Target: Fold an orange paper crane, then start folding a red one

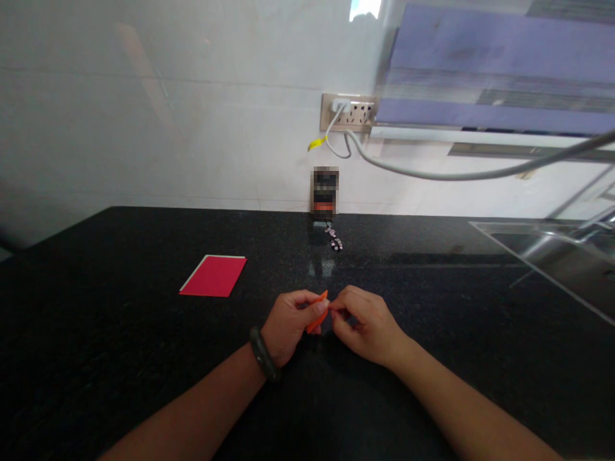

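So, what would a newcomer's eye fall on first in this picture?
Probably the small bright orange piece, perhaps folded paper, pinched in the person's left grip just below the middle of the picture, with the right grip close beside it. Next would come the flat red sheet on the dark countertop to the left, then the yellow tag by the white cord below the wall socket.

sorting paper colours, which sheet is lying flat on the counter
The red sheet, flat on the black counter; the orange sheet is pinched in the left hand.
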### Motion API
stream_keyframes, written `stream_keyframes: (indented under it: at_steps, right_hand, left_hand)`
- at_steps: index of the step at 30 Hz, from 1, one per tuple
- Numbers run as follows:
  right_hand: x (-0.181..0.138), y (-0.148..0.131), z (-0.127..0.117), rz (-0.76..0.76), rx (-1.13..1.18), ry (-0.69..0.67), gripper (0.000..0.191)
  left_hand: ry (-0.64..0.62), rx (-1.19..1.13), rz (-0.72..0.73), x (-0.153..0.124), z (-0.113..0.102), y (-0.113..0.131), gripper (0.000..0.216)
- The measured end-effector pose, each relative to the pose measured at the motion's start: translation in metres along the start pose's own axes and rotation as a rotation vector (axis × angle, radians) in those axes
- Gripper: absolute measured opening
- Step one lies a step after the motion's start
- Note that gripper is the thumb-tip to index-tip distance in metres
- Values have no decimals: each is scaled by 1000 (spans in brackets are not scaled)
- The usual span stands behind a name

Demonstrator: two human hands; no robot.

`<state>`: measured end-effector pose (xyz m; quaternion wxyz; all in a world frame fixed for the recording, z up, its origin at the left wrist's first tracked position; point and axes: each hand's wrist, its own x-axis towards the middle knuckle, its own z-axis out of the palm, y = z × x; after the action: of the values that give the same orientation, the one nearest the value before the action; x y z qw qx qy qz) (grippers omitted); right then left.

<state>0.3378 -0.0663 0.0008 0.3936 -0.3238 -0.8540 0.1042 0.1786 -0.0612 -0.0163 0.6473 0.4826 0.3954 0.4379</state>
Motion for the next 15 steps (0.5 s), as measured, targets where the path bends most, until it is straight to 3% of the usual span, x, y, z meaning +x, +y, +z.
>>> stream_keyframes:
  at_steps: [5, 12, 15]
  right_hand:
    - [-2, 0, 0, 78, -8, 3, 11]
    - [0, 0, 7, 372, 118, -40, 13]
    - [1, -2, 11, 425, 174, -73, 16]
  left_hand:
    - [41, 15, 2, 1, -2, 1, 21]
    - [61, -1, 19, 3, -3, 0, 20]
    - [70, 32, 42, 1, 0, 2, 21]
